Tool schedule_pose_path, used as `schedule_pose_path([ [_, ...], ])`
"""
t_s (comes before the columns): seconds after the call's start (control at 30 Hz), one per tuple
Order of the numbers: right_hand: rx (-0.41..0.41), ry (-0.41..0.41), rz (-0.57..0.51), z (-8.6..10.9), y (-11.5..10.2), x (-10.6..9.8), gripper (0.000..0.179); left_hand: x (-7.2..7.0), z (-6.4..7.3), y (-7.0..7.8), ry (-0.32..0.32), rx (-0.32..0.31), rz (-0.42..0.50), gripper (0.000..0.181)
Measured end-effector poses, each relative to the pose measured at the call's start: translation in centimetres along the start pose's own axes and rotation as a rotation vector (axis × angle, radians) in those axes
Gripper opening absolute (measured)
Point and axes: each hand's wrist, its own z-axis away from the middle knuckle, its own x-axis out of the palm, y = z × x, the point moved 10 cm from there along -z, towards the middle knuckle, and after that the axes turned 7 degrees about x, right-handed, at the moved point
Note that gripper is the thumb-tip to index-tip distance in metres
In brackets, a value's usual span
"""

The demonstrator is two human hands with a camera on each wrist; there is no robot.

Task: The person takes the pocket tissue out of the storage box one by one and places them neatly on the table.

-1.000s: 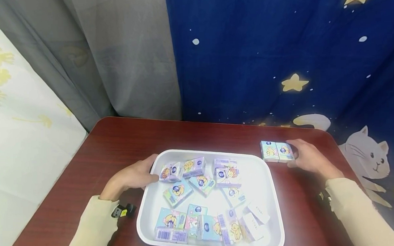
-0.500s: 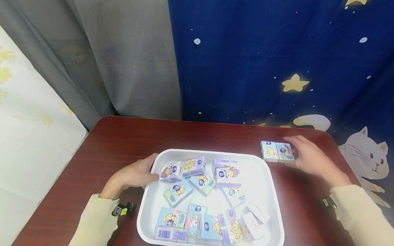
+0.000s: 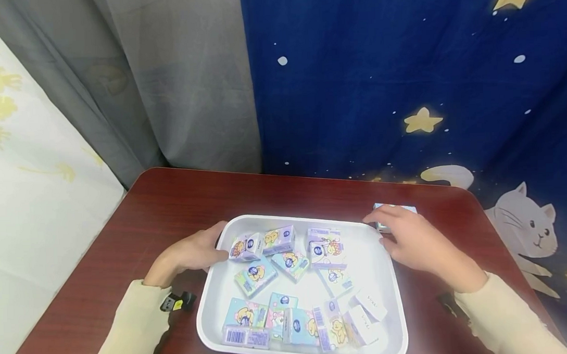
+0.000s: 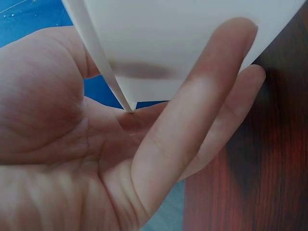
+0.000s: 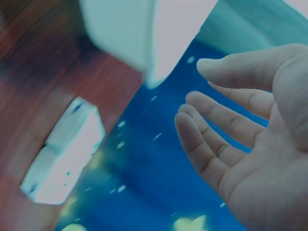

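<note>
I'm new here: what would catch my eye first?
Probably the white tray of pastel cartoon packs on the dark red table, its left rim gripped by the left hand. Behind the table hangs a deep blue curtain with gold stars and, at right, a grey cat. The empty right hand hovers at the tray's far right corner.

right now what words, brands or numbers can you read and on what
Nothing reads with certainty:
White-faced packs: grey letters, perhaps starting "V", too blurred.
Cartoon-printed packs: logo lettering too small.
Barcoded packs: any digits too small.
Two packs in the right wrist view: markings blurred.
</note>
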Motion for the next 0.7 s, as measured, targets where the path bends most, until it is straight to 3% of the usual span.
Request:
schedule_pose_path([
  [0.53,-0.271,-0.186,-0.033,0.9,-11.6,0.7,0.047,0.1,0.1,-0.1,0.005,-0.008,-0.020,0.072],
  [0.7,-0.301,-0.319,-0.118,1.3,-13.9,2.0,0.048,0.0,0.1,-0.1,0.010,-0.015,-0.026,0.072],
])
